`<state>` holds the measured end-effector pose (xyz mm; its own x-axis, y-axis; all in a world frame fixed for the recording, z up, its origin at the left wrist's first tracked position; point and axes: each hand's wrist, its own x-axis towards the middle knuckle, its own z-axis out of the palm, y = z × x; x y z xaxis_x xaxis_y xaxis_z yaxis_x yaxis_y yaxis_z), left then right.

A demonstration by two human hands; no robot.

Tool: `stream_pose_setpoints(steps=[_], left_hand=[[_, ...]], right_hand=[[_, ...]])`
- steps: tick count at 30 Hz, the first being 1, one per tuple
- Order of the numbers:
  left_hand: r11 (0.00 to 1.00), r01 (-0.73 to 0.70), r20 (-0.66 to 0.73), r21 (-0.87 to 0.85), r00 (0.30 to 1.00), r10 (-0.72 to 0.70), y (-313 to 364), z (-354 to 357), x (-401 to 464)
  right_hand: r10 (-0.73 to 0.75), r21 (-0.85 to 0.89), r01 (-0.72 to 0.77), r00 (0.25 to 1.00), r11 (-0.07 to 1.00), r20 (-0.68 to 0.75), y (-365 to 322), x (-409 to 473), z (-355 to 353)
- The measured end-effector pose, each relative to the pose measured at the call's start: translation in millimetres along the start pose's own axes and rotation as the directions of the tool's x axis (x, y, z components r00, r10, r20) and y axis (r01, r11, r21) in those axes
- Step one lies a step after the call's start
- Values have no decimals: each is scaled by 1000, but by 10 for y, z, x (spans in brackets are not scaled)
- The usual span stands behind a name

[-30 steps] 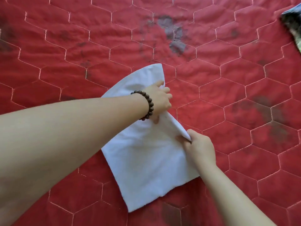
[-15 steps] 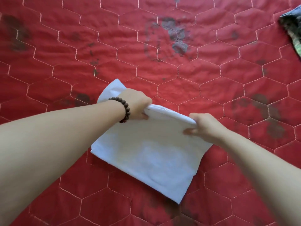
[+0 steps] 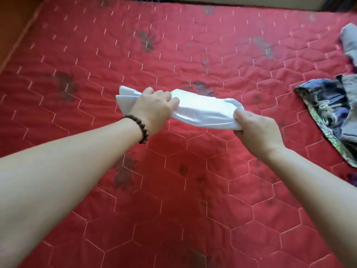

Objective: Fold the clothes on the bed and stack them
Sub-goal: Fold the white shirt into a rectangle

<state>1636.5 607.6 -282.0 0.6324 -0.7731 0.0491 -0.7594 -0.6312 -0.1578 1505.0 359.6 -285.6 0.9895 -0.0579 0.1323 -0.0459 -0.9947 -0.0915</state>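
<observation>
A folded white garment (image 3: 201, 109) hangs lifted above the red quilted bed (image 3: 173, 190), held between both hands. My left hand (image 3: 154, 109), with a bead bracelet at the wrist, grips its left end, and a folded corner sticks out past the knuckles. My right hand (image 3: 255, 130) grips its right end. The cloth sags a little between the two hands.
A dark patterned garment (image 3: 326, 113) lies crumpled at the bed's right side, with grey-blue cloth (image 3: 349, 43) beyond it. A wooden bed frame (image 3: 17, 26) runs along the far left. Dark stains mark the quilt.
Both hands have lifted the folded white garment off the bed; it lay flat a second ago. The view has pulled back and shows more of the bed.
</observation>
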Motion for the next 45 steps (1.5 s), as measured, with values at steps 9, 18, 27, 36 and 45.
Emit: stream_pose_setpoints(steps=[9,18,27,36,45], left_hand=[[1000,-19,451,19,892,8,645,1135,-1413],[980,200,409,-20,896,-175,747,1271,-2346],[633,752,427,-183,641,-638,1047,1199,-2924],[203,823,562,-530,521,-642,1562,1284,-2840],[216,874,557,-435,450,-698,1390,1256,-3040]], right_hand=[[-78,-42,118,849,992,523,-506,-1407,1146],[-214,201,112,763,973,610,-1512,-2297,1301],[-315,344,127,758,930,571,-1771,-2229,1290],[48,-56,-21,835,998,547,-774,-1724,1481],[19,100,-103,785,990,620,-1092,-2105,1425]])
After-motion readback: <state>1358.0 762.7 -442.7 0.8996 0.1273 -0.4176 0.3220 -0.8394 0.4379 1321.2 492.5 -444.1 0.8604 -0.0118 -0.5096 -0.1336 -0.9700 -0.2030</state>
